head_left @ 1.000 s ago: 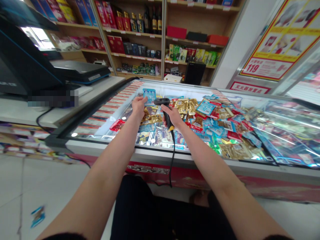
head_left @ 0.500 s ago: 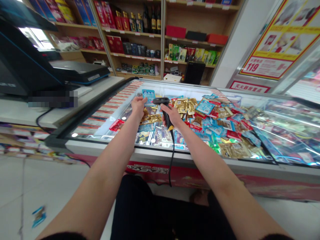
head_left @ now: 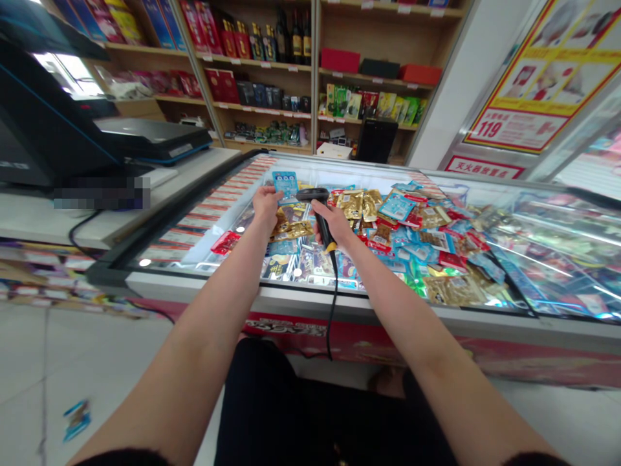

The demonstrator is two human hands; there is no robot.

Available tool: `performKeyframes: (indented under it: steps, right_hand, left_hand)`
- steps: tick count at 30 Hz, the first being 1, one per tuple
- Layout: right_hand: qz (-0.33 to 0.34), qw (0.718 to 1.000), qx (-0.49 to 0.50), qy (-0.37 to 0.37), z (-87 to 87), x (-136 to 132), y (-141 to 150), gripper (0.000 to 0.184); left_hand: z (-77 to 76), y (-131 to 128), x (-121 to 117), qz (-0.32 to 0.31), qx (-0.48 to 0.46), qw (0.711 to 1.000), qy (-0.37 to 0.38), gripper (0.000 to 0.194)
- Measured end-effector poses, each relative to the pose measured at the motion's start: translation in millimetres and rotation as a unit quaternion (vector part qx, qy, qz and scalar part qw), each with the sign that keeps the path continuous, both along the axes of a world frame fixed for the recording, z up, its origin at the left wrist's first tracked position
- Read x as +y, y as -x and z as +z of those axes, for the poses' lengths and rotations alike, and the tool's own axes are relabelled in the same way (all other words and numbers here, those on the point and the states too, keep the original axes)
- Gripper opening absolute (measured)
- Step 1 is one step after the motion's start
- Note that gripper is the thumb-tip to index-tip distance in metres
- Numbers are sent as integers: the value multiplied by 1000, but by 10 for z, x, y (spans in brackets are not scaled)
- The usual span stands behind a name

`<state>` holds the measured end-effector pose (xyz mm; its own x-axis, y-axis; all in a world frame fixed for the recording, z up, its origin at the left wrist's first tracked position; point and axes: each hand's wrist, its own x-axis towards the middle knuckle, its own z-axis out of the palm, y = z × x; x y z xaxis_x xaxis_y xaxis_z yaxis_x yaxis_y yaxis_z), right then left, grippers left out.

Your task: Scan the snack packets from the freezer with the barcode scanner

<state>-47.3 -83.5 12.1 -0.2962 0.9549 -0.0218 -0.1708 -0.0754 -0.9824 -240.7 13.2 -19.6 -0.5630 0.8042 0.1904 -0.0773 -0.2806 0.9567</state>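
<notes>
Leftward, by a little, has gone the blue packet [head_left: 284,186] in our left hand [head_left: 266,208]; the rest of our stock sits much as it did. Listed largest first: wooden shelves [head_left: 373,83] of boxes and bottles [head_left: 294,39] ahead; a red-and-yellow poster [head_left: 543,84] at right; a table [head_left: 48,223] at left, bearing a dark screen [head_left: 33,123]; and a glass-edged freezer [head_left: 291,298] before us, heaped with gold packets [head_left: 350,204] and blue packets [head_left: 396,207]. One stray packet [head_left: 76,419] lies on the floor.

Nearest the hands: our right hand [head_left: 334,223] has its fingers [head_left: 319,210] wrapped closed round the grip of a black barcode scanner [head_left: 313,207], its cable [head_left: 332,310] hanging down past the freezer's front. Our left fingers [head_left: 270,193] pinch the packet's lower edge, above the heap and just beside the scanner, not touching it. Count so far: one packet up in hand; the others we can see remain in the heap, bar the stray.
</notes>
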Motion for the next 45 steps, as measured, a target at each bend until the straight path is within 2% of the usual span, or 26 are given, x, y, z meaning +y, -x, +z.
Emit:
performKeyframes:
  steps: [5, 20, 32, 38, 45]
  right_hand:
    - [2, 1000, -5, -2, -4, -8, 5, 44]
    - [4, 1000, -4, 2, 36, -46, -7, 41]
    - [-7, 1000, -13, -13, 9, -15, -33, 43]
    - [-66, 997, 7, -34, 66, -20, -324, 42]
    - [-165, 982, 43, -78, 217, -79, -878, 49]
  left_hand:
    - [3, 10, 24, -16, -58, 998, 18, 30]
    - [28, -25, -20, -16, -46, 999, 25, 36]
    - [128, -136, -176, -19, -35, 999, 22, 41]
    - [172, -498, -306, -65, -12, 998, 13, 47]
    - [200, -1293, -221, -130, 3, 992, -3, 49]
